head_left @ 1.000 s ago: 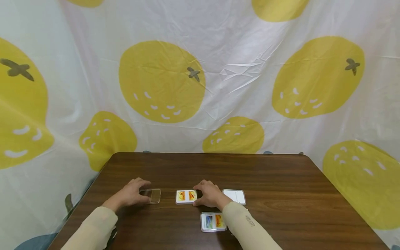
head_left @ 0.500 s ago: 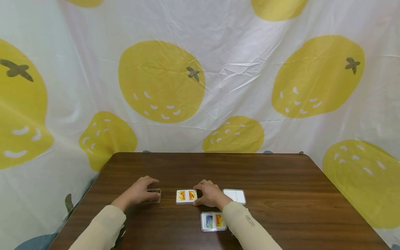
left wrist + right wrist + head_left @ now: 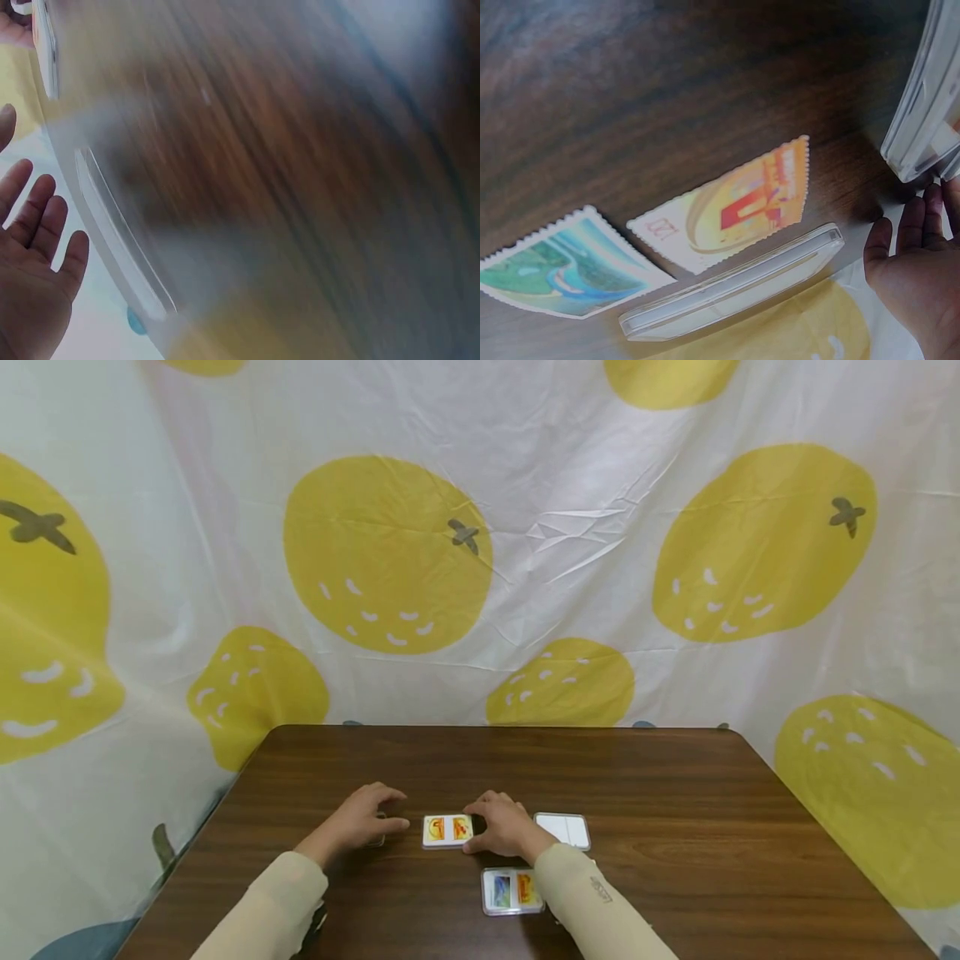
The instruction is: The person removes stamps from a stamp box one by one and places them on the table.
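Note:
My left hand (image 3: pixel 358 822), fingers spread, reaches over a flat clear plastic lid (image 3: pixel 124 232) lying on the table; in the head view it hides most of that lid. Its fingertips point at a clear stamp case (image 3: pixel 437 832) with two yellow-orange stamps on a white card. My right hand (image 3: pixel 502 827) holds that case at its right end, thumb at the near edge and fingers at the far one. Two perforated stamps, one orange (image 3: pixel 739 206) and one green-blue (image 3: pixel 574 262), lie on the table beneath the right wrist, largely hidden by the sleeve in the head view.
A second case (image 3: pixel 512 892) with a blue-green and an orange stamp lies nearer, partly overlapped by the right sleeve. Beyond the right wrist lies a case with a blank white card (image 3: pixel 562 830). A lemon-printed cloth (image 3: pixel 570 568) hangs behind the brown table (image 3: pixel 675 793).
My left hand has moved right across the clear lid, toward the case with yellow-orange stamps, covering more of the lid. My right hand and the cases have stayed in place.

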The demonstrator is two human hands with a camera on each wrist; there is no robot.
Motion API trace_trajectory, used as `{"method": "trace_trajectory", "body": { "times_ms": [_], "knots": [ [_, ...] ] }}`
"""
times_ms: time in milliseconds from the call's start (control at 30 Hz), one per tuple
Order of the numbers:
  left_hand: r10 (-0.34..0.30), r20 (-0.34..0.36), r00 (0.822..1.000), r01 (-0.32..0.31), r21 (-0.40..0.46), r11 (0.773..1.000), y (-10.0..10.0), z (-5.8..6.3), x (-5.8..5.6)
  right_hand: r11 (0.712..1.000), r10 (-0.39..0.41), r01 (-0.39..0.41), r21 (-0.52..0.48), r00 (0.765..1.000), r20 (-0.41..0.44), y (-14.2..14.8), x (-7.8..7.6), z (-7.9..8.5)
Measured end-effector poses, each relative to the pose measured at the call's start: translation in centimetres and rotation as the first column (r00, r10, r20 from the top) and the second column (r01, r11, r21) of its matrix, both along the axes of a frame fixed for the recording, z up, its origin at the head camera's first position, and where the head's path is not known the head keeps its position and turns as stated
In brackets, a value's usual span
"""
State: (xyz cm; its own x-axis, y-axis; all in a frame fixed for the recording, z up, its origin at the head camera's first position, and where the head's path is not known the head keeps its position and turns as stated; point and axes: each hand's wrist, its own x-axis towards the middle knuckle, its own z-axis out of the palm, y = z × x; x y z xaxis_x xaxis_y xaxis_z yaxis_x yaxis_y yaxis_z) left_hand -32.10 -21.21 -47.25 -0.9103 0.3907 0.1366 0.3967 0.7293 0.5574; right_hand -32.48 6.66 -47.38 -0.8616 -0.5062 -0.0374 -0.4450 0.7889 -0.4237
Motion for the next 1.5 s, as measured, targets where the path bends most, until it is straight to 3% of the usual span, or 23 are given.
{"method": "trace_trajectory", "body": {
  "times_ms": [367,767,1000,1500],
  "knots": [
    [0.015,0.01,1.0,-0.015,0.045,0.999,2.6,-0.4,-0.3,1.0,-0.004,0.004,-0.001,1.0,-0.008,0.0,-0.2,0.0],
    [0.052,0.04,0.998,-0.054,0.062,0.997,4.0,-1.1,-0.7,1.0,-0.011,0.011,0.012,1.0,-0.015,-0.1,-0.3,-0.3],
    [0.101,0.063,0.993,-0.103,0.039,0.994,4.4,-1.3,-0.7,1.0,-0.015,0.015,0.012,1.0,0.0,0.0,-0.3,-0.2],
    [0.106,0.035,0.994,-0.105,-0.023,0.994,4.5,-1.7,-0.9,1.0,-0.008,0.008,0.006,1.0,0.005,0.0,-0.1,-0.1]
  ]
}}
